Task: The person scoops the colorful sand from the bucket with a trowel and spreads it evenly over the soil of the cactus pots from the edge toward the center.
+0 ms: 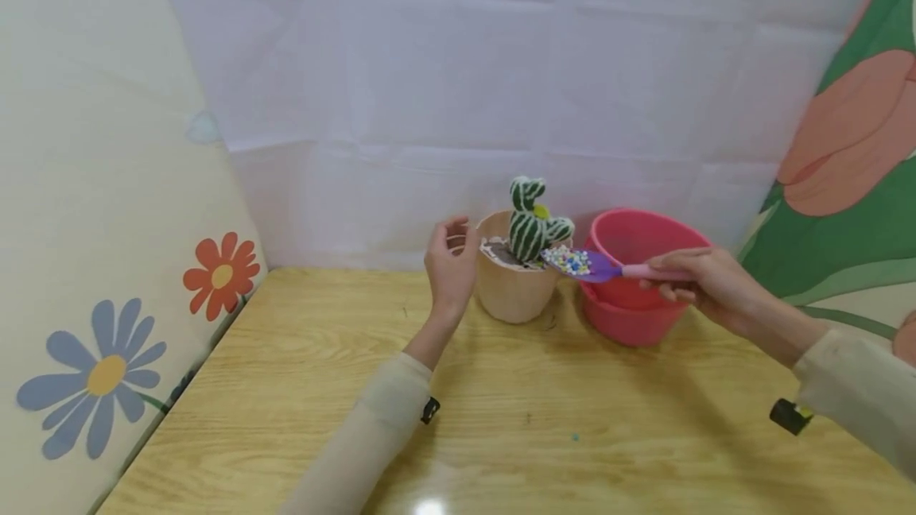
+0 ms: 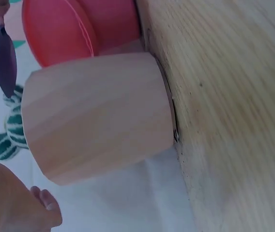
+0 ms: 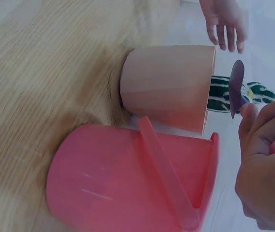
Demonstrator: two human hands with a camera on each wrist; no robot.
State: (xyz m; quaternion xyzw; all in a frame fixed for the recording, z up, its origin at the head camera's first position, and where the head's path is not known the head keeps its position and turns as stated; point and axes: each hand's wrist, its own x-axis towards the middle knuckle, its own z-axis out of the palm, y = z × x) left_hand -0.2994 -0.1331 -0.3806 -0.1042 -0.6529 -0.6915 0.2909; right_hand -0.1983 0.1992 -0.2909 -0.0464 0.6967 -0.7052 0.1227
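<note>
- While the right hand (image 1: 704, 278) grips a purple scoop (image 1: 604, 266) by its pink handle, the blade, loaded with multicoloured beads (image 1: 570, 261), sits at the rim of the pot (image 1: 515, 294), close to the cactus (image 1: 528, 238).
- Left hand (image 1: 452, 265): fingers relaxed, loosely bent, near the opposite rim.
- Pot: beige, upright on the wooden table (image 1: 322, 427); green-and-white cactus standing inside.
- Pink bucket (image 1: 633, 326): just beside the pot.

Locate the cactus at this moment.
Head view, right of centre: the cactus stands in the tan pot, left of the pink bucket, with the scoop at its right.
</note>
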